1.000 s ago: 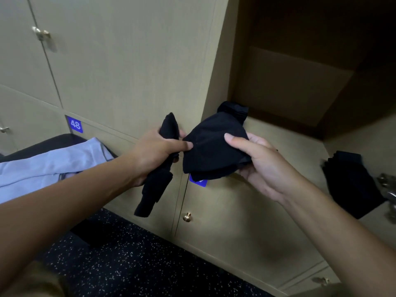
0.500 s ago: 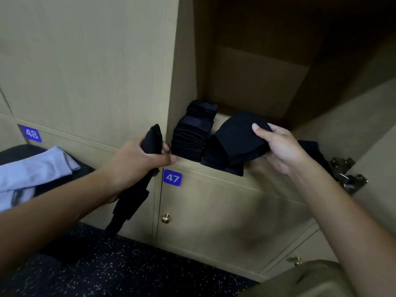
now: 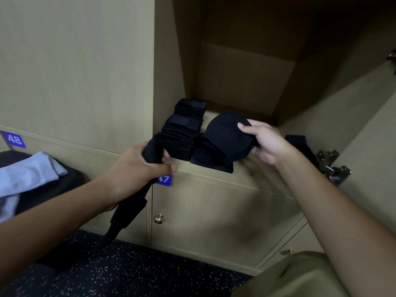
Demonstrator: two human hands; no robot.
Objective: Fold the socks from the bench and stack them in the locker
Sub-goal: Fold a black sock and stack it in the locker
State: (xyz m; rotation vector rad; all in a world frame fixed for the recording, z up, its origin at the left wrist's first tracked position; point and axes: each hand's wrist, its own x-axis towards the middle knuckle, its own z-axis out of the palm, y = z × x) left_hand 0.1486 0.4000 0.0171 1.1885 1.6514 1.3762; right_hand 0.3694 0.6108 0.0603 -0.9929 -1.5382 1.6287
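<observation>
Right hand (image 3: 267,142) grip: closed on a folded black sock (image 3: 227,133), held over the shorter stack (image 3: 209,155) at the locker (image 3: 246,76) front edge. Left hand (image 3: 137,170) grip: closed on an unfolded black sock (image 3: 128,206) — hanging down. Taller stack (image 3: 182,133) stands just beside, left.

A folded black fabric sock bundle (image 3: 225,133) sits on top of a low pile of black socks (image 3: 209,157) at the front edge of the open tan wooden locker (image 3: 242,82). Just to its left stands a taller stack of folded black socks (image 3: 182,133). A long unfolded black sock (image 3: 132,202) hangs limp in front of the locker's left edge. Another dark folded piece (image 3: 300,144) lies farther right inside.
</observation>
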